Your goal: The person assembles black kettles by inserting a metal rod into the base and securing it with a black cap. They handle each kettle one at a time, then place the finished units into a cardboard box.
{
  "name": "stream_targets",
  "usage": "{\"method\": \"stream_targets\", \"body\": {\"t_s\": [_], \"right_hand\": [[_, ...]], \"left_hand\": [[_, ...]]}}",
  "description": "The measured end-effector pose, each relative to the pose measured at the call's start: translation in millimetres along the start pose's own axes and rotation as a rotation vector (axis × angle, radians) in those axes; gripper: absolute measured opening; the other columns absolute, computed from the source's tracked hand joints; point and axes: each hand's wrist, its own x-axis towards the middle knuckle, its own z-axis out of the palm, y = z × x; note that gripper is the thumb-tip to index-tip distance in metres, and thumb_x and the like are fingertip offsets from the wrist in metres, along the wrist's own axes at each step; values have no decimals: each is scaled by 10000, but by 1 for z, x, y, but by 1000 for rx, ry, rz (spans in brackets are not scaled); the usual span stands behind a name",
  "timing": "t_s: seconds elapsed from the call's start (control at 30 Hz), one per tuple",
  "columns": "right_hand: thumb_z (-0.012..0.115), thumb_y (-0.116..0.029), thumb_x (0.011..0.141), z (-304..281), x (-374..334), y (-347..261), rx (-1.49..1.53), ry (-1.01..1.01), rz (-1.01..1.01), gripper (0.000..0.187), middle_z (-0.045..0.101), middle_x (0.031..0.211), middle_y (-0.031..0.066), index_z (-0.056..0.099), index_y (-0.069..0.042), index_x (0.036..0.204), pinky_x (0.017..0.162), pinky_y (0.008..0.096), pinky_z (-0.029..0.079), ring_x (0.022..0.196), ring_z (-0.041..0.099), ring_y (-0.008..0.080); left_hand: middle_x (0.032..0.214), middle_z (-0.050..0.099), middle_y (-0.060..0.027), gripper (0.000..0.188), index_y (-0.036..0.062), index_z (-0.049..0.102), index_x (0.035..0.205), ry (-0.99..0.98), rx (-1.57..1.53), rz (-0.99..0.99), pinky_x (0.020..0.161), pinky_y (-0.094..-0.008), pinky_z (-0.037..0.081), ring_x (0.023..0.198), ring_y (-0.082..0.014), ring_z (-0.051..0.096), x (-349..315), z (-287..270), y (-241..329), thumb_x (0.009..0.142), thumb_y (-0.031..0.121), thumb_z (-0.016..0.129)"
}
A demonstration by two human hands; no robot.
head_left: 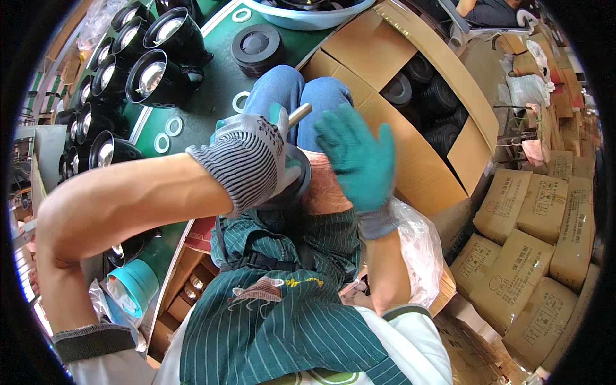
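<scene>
My left hand [253,144], in a grey knit glove with a striped cuff, is closed over my lap. A short pale metal-looking rod [299,115] sticks out beyond its thumb; the rest of the rod is hidden by the hand. Under and beside that hand, a dark round part [300,176] rests between my thighs, mostly covered. My right hand [357,157], in a teal-coated glove, is held up over my right knee with its fingers stretched out and nothing in it. A pinkish cloth [321,183] lies on my thigh between the two hands.
At left, a green table [218,70] bears several black pots [154,77], white rings [174,126] and stacked black discs [258,48]. A blue basin [308,16] stands behind. An open carton [471,160] of black discs and sealed boxes [520,266] stand at right; a turquoise bucket [142,279] at lower left.
</scene>
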Motion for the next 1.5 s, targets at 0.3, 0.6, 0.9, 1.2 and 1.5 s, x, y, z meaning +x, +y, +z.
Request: {"method": "stream_targets", "body": {"t_s": [0.3, 0.6, 0.9, 1.2, 1.5], "right_hand": [[346, -650, 1056, -11, 73, 26, 131, 64, 370, 828, 560, 1456, 276, 476, 56, 1468, 1108, 516, 486, 1295, 586, 430], [456, -304, 1119, -11, 92, 59, 567, -309, 336, 493, 268, 607, -26, 358, -199, 648, 750, 349, 399, 622, 355, 154], [369, -228, 1114, -2, 16, 49, 171, -393, -184, 448, 328, 647, -7, 314, -164, 673, 669, 337, 370, 613, 328, 165], [484, -397, 1010, 14, 24, 21, -275, -614, -222, 531, 545, 546, 43, 520, -135, 550, 734, 415, 485, 657, 595, 260], [790, -269, 749, 70, 38, -16, -1345, -1336, -285, 283, 450, 607, 15, 581, -118, 632, 784, 423, 527, 624, 557, 246]], "left_hand": [[950, 730, -245, 908, -126, 355, 1516, 185, -40, -115, 672, -419, 611, 821, -326, 760, 4, 22, 19, 1010, 607, 527], [886, 723, -242, 752, -61, 442, 1384, 185, -126, -11, 592, -411, 594, 761, -337, 758, -2, 30, 13, 1001, 574, 565], [896, 615, -121, 681, 69, 524, 1246, 452, -71, 530, 547, -381, 562, 649, -308, 679, 24, 51, -39, 916, 649, 656], [859, 663, -135, 565, 58, 639, 1092, 711, -507, 724, 663, -422, 562, 738, -349, 690, 70, 64, -80, 852, 568, 606], [800, 595, -132, 421, 61, 588, 1004, 512, -879, 911, 660, -425, 512, 738, -361, 635, 99, 55, -86, 864, 458, 576]]}}
